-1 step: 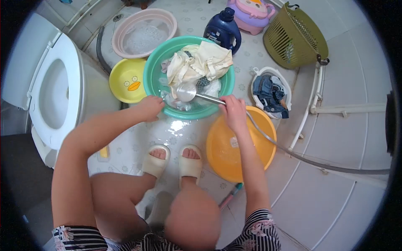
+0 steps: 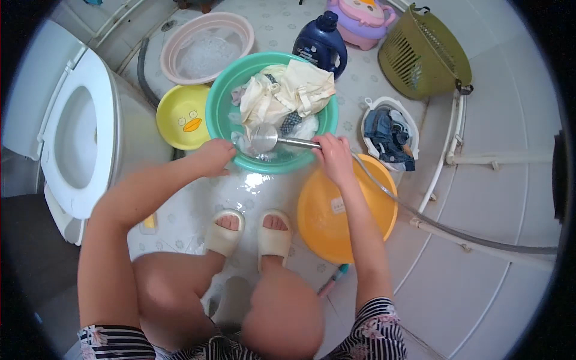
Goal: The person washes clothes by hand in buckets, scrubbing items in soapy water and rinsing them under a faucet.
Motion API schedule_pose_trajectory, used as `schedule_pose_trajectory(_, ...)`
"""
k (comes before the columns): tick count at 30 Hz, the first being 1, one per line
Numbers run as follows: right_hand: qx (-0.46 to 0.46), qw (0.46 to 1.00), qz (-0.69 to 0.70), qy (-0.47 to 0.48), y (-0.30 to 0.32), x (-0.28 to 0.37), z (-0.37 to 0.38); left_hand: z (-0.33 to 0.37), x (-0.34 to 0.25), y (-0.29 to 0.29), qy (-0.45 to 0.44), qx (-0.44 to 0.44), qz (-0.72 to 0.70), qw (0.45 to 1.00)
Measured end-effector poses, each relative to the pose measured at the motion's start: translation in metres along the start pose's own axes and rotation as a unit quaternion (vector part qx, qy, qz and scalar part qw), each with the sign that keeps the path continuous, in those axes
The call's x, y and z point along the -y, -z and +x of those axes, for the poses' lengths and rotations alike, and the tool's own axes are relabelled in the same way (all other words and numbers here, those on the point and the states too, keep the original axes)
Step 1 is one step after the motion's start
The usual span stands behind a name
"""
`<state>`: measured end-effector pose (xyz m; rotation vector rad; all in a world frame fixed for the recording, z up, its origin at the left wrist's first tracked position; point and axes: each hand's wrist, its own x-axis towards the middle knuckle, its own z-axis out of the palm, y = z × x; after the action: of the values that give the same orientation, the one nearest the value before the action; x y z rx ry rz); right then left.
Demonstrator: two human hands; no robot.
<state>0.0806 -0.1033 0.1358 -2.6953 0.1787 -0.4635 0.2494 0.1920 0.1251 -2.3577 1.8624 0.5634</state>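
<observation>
My right hand (image 2: 335, 157) is closed round the metal handle of a shower head (image 2: 264, 138), whose round face hangs over the near part of a green basin (image 2: 331, 123). A grey hose (image 2: 384, 195) trails from the handle toward the right wall. Cream-coloured clothes (image 2: 270, 105) lie heaped in the basin, with a dark checked piece (image 2: 291, 122) and whitish, wet-looking material beside them. At the basin's near left rim, my left hand (image 2: 217, 157) has its fingers curled against the edge, their tips partly hidden.
An orange basin (image 2: 321, 222) stands by my right forearm. Left of the green one are a yellow basin (image 2: 171, 129) and a pink basin (image 2: 245, 33) with sudsy water. Behind are a dark blue detergent bottle (image 2: 318, 45), an olive basket (image 2: 414, 60), and jeans (image 2: 387, 135). A toilet (image 2: 108, 120) is left.
The shower head has dipped slightly toward me and to the left, with my right hand still on its handle. The whole view has shifted a little; my left hand stays at the rim.
</observation>
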Motion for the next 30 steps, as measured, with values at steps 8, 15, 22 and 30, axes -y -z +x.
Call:
schedule_pose_trajectory(8, 0.175, 0.972, -0.128, 0.096, -0.04, -0.052, 0.062, 0.071, 0.026, -0.04, 0.226, -0.016, -0.109, 0.968)
schedule_pose_trajectory(15, 0.089, 0.958, -0.271, 0.03, -0.096, -0.042, 0.069, 0.129, 0.021, -0.09, 0.287, 0.073, -0.101, 0.95)
schedule_pose_trajectory(22, 0.153, 0.738, 0.435, -0.493, -0.088, 0.047, 0.047, 0.086, 0.012, -0.043, 0.29, -0.081, -0.679, 0.67)
schedule_pose_trajectory(30, 0.122, 0.334, 0.782, -0.512, -0.109, 0.068, 0.048, 0.059, -0.099, 0.053, -0.016, -0.382, -0.486, 0.786)
